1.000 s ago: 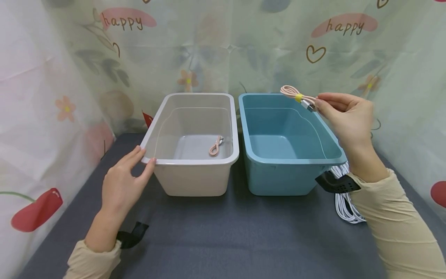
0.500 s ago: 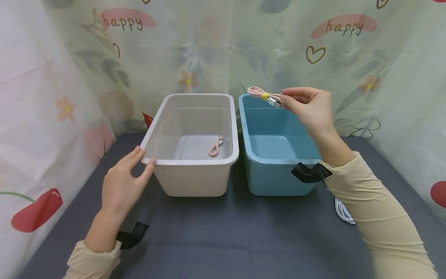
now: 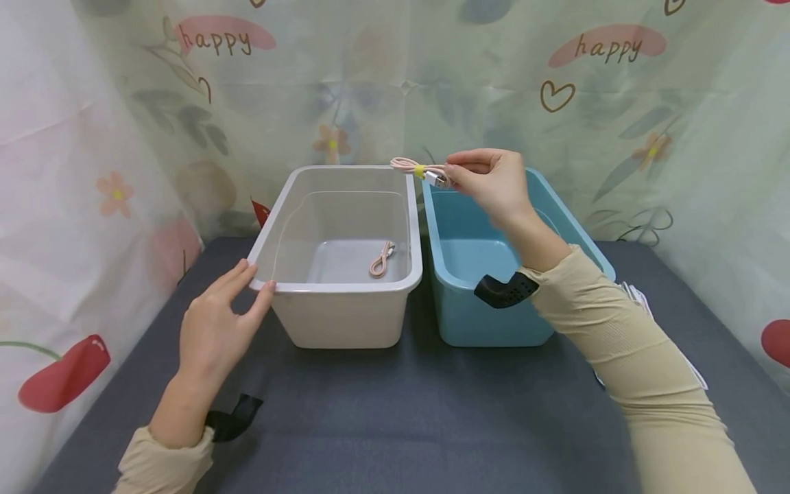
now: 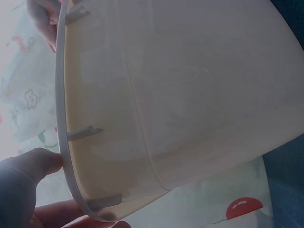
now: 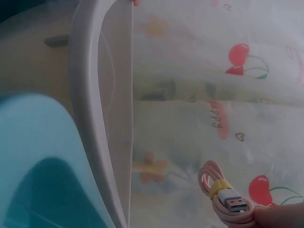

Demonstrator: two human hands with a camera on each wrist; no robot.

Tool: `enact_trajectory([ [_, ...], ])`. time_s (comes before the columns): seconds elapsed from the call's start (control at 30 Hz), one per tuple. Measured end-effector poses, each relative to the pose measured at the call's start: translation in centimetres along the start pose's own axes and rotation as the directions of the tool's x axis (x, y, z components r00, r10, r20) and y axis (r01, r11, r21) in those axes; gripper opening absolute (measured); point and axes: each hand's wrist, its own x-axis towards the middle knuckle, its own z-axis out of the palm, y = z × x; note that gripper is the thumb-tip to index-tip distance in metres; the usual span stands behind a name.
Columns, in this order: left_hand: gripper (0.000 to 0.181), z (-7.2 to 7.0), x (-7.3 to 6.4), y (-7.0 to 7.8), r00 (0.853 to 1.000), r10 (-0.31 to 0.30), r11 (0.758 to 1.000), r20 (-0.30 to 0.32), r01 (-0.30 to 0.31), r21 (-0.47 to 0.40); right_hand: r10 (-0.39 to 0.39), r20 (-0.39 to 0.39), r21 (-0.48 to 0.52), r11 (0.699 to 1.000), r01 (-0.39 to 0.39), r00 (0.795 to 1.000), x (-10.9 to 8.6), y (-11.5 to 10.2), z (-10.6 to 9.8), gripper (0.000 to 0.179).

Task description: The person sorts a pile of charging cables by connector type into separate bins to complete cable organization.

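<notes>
My right hand [image 3: 496, 184] pinches a coiled pink USB cable [image 3: 405, 165] between thumb and fingertips. A yellow tie binds the coil, and its silvery USB plug [image 5: 234, 203] shows in the right wrist view. In the head view the cable overlaps the far right corner of the beige plastic bin [image 3: 345, 319]. My left hand [image 3: 216, 329] holds that bin's near left corner, thumb and fingers at the rim [image 4: 61, 95]. A second pink cable [image 3: 382, 259] lies coiled on the bin's floor. Under my right hand and forearm stands a blue bin [image 3: 487, 322], partly covered by them.
A bundle of white cable [image 3: 636, 296] lies on the dark grey tabletop [image 3: 395, 418] right of the blue bin, mostly hidden by my right sleeve [image 3: 617, 343]. A printed curtain [image 3: 370, 82] hangs behind the bins and along both sides.
My right hand has carried the pink cable leftward, from over the blue bin's right side to the beige bin's far right corner. My left hand stays at the rim.
</notes>
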Motion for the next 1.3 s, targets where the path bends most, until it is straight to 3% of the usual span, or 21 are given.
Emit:
enact_trajectory([
  [0.5, 0.045, 0.1, 0.0, -0.1, 1.000, 0.009, 1.000, -0.016, -0.009, -0.008, 0.140, 0.045, 0.001, 0.990, -0.140, 0.989, 2.0, -0.2, 4.6, 0.023],
  [1.3, 0.046, 0.0, 0.1, -0.1, 1.000, 0.006, 1.000, -0.008, -0.006, 0.002, 0.267, 0.028, 0.180, 0.947, -0.268, 0.963, 4.3, 0.3, 9.7, 0.022],
])
